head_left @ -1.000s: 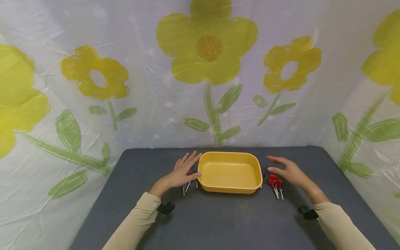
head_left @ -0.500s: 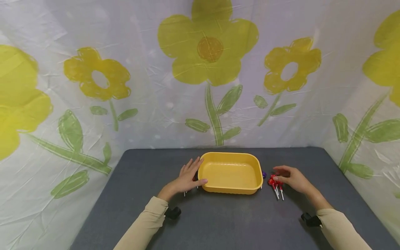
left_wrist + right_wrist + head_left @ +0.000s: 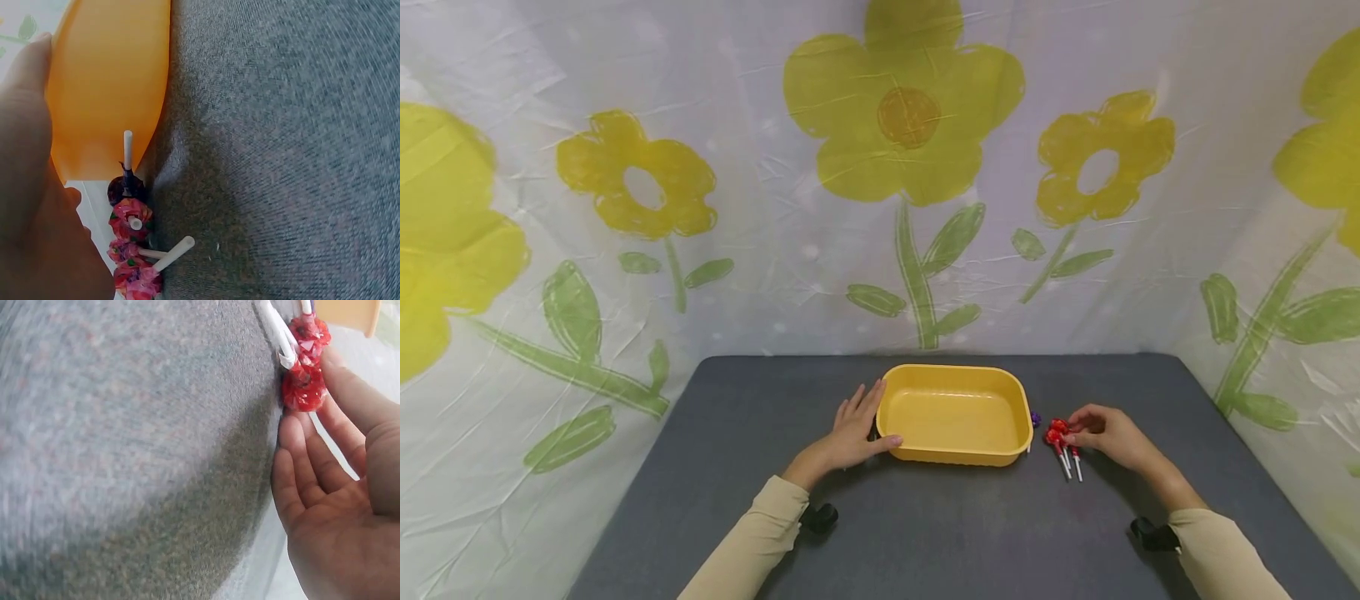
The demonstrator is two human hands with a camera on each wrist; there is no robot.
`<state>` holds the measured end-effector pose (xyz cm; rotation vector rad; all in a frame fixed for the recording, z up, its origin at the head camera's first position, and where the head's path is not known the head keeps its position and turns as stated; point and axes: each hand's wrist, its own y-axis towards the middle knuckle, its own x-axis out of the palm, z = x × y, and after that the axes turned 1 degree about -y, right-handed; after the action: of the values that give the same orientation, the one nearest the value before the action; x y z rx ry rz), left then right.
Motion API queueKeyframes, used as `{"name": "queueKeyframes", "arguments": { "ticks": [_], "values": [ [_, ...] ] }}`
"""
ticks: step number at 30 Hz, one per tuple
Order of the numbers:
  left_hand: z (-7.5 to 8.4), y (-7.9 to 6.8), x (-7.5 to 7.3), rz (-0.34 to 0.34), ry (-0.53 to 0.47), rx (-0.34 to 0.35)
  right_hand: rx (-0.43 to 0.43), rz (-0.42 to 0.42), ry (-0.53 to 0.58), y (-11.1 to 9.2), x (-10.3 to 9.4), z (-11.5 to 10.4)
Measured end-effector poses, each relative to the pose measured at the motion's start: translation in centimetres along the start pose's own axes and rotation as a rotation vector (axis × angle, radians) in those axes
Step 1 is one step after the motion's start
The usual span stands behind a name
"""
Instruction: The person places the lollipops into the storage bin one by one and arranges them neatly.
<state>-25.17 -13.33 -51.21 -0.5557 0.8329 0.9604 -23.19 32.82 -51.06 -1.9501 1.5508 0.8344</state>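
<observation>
A yellow plastic tray stands near the back of the dark table. My left hand lies along its left side with fingers extended and the thumb at the front corner. Below that hand, in the left wrist view, are a dark-wrapped lollipop and several pink lollipops with white sticks; the hand hides most of them in the head view. Right of the tray, red lollipops lie together. My right hand pinches one red lollipop by its wrapped head between thumb and curled fingers.
A purple lollipop sits against the tray's right side, partly hidden by it. The dark grey tabletop extends in front. A white curtain with yellow flowers rises behind the table and on both sides.
My left hand has moved right and come to the tray's side. My right hand has lowered onto the red lollipops, its thumb and fingers drawing together. The tray has hardly moved.
</observation>
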Motion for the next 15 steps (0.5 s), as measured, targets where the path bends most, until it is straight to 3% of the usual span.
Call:
{"name": "queueKeyframes", "arguments": {
  "ticks": [15],
  "values": [
    [0.05,0.14,0.59,0.008,0.029,0.01,0.042,-0.017,-0.036,-0.25,-0.24,0.03]
  ]
}}
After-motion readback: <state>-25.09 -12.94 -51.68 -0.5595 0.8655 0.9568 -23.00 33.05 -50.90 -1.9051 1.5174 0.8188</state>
